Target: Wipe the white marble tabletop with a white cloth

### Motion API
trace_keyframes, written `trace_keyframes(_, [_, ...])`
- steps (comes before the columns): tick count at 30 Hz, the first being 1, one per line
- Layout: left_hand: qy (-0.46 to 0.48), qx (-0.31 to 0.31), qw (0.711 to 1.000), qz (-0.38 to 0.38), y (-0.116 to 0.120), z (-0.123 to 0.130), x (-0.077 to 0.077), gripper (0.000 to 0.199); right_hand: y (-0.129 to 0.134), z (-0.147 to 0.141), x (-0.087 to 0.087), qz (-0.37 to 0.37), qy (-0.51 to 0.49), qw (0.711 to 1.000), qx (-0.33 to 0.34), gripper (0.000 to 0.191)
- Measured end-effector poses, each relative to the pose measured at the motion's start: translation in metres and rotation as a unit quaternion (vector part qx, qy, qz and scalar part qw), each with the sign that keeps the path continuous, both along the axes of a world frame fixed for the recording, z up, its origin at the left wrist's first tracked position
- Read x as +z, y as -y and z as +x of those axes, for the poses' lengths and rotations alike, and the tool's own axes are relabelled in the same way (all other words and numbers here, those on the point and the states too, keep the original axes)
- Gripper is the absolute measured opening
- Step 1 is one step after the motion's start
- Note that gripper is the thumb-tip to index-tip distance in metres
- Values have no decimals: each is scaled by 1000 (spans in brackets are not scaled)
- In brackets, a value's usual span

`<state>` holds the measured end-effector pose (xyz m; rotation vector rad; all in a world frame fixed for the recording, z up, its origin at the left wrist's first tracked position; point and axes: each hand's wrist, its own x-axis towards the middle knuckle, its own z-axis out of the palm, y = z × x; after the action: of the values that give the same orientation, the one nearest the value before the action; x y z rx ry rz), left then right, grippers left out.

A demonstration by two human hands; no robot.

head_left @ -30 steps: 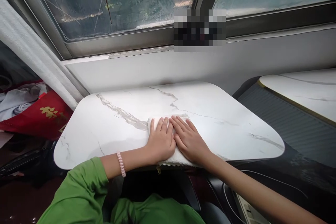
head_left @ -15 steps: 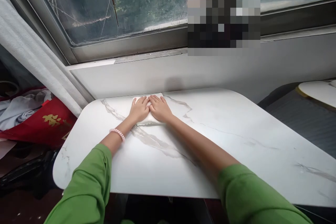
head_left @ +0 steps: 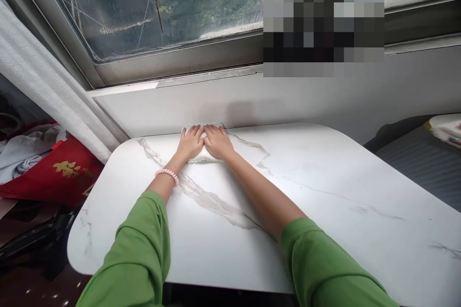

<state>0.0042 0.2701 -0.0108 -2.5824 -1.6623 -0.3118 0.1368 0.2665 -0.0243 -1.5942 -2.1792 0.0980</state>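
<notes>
A folded white cloth (head_left: 204, 157) lies on the white marble-patterned table (head_left: 216, 249), against its far edge by the wall. My left hand (head_left: 190, 143) rests palm down on the cloth's left part, fingers stretched forward. Beside it, my right hand (head_left: 218, 142) presses flat on the right part, and the two hands touch at the thumbs. Neither hand grips the cloth; much of it is hidden beneath them. A pink coiled band (head_left: 168, 174) circles my left wrist.
Behind the table stand a low white wall (head_left: 173, 108) and a window (head_left: 201, 5). At the left hang a white curtain (head_left: 46, 67) and a red bag (head_left: 68, 168) with clothes. A grey ribbed surface (head_left: 414, 168) lies at the right. A pixelated patch covers part of the window.
Both hands have slid the cloth slightly forward, up to the table's far edge. The view has shifted a little.
</notes>
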Motion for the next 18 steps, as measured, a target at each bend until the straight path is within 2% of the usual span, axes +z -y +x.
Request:
trace_keyframes(4, [5,13,1000,2,18,1,-1,44,16,1,3,-12,8,1000,13,53])
trace_keyframes(7, [5,17,1000,-10,40,2,-1,45,38,2,4,-21,17,999,19,54])
trace_keyframes(14, [-2,-9,1000,-27,119,5,3,46,121,6,0,-4,39,999,2,55])
trace_keyframes(18, [-1,-24,999,-28,165,6,2,46,165,11,0,-12,38,999,16,55])
